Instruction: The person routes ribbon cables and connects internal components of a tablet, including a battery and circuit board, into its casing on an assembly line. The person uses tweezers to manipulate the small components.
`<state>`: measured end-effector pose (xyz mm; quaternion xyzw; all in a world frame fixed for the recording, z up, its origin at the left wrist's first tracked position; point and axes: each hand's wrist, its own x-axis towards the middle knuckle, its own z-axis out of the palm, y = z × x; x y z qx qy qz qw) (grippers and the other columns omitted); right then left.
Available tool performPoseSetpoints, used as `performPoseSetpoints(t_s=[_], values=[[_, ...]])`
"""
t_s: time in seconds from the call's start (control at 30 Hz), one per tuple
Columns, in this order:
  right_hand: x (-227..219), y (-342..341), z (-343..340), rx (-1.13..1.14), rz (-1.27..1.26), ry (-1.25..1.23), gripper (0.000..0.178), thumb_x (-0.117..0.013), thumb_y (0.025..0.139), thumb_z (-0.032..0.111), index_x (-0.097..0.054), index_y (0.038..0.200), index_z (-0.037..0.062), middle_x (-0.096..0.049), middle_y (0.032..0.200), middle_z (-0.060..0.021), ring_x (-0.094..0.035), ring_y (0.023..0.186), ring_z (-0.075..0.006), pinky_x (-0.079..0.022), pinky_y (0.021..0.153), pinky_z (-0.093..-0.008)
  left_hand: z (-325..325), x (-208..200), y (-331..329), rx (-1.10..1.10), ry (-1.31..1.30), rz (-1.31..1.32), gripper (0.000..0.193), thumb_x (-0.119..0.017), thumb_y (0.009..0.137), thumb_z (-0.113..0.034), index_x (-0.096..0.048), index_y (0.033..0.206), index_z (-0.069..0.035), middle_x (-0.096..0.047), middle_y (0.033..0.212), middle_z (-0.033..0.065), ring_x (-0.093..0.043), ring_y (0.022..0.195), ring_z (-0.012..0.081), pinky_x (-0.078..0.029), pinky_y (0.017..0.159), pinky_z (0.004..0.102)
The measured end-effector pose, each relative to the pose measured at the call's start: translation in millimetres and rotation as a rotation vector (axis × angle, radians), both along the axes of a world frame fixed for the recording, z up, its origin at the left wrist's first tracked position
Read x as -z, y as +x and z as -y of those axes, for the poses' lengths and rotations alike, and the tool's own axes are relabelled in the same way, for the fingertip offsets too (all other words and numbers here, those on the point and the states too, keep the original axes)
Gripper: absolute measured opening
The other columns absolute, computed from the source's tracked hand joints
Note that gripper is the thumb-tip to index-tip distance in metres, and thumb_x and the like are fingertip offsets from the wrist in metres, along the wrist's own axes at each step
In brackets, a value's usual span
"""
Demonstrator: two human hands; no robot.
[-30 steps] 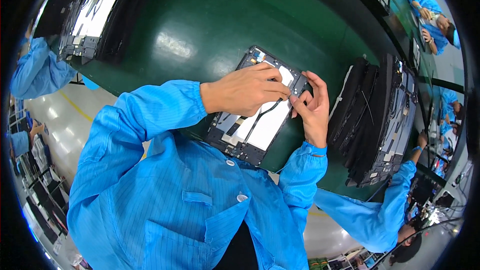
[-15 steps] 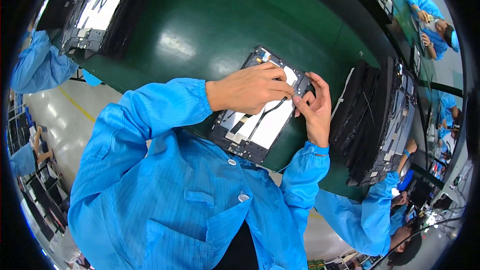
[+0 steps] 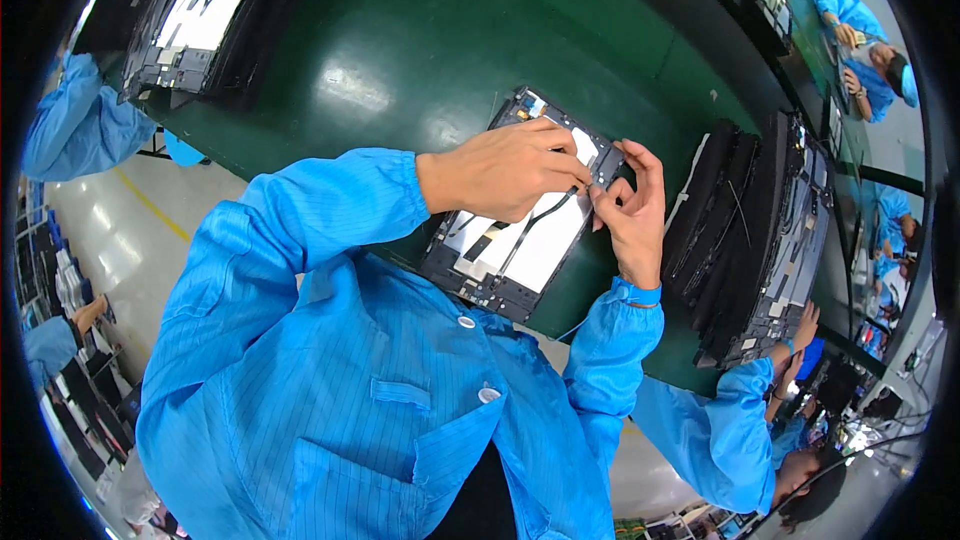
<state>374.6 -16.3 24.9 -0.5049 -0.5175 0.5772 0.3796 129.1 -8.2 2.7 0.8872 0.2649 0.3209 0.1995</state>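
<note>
Well left of the open device (image 3: 550,240), a stack of similar devices (image 3: 190,25) is resting on the green surface (image 3: 400,40). The left hand (image 3: 505,172) is reaching across the device's upper half, its fingertips bunching together near the right edge; whether they are clamping anything is hidden. The device is sitting before the person's chest, over the surface, showing a white middle with a black cable (image 3: 525,232) running along it. The right hand (image 3: 632,220) is curling thumb and fingers at the device's right edge; I cannot tell if it is gripping. Right of the device, more dark panels (image 3: 770,240) are standing stacked, a co-worker's sleeve (image 3: 710,430) reaching near them.
</note>
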Motion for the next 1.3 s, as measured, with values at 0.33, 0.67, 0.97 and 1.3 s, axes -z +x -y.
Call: performPoseSetpoints(t_s=[0.33,0.67,0.97,1.3], values=[[7,-14,12,0.169,0.181,0.143,0.055,-0.075,0.101,0.001,-0.054,0.152,0.0043,-0.064,0.136,-0.0119,-0.053,0.076,-0.0043,-0.044,0.066,-0.0209,34,-22,-70,-0.471,-0.157,0.350,0.030,-0.055,0.080,0.009,-0.075,0.100,-0.001,-0.074,0.100,0.0146,-0.066,0.093,0.0325,-0.054,0.082,0.0415],[-45,-64,-4,0.077,0.484,0.575,0.028,-0.072,0.097,0.004,-0.075,0.125,0.0060,-0.068,0.129,-0.0127,-0.063,0.094,-0.0205,-0.052,0.079,-0.0326,24,-35,-56,-0.677,-0.766,0.246,0.031,-0.076,0.096,-0.012,-0.068,0.122,0.001,-0.074,0.092,0.0122,-0.070,0.075,0.0219,-0.055,0.069,0.0377],[-41,-49,3,-0.174,0.852,0.572,0.022,-0.085,0.084,0.008,-0.077,0.105,0.0062,-0.067,0.110,-0.0130,-0.059,0.104,-0.0360,-0.050,0.094,-0.0438,17,-18,-68,-0.498,-0.905,0.384,0.024,-0.073,0.094,-0.004,-0.069,0.117,0.004,-0.077,0.091,0.0116,-0.071,0.076,0.0161,-0.055,0.068,0.0350],[-36,-44,8,-0.206,0.867,0.629,0.017,-0.089,0.080,0.008,-0.076,0.090,0.0042,-0.066,0.103,-0.0106,-0.059,0.099,-0.0334,-0.050,0.087,-0.0443,10,-13,-61,-0.480,-0.479,0.274,0.018,-0.066,0.095,0.001,-0.072,0.112,-0.002,-0.069,0.094,0.0110,-0.068,0.078,0.0209,-0.052,0.068,0.0358]])
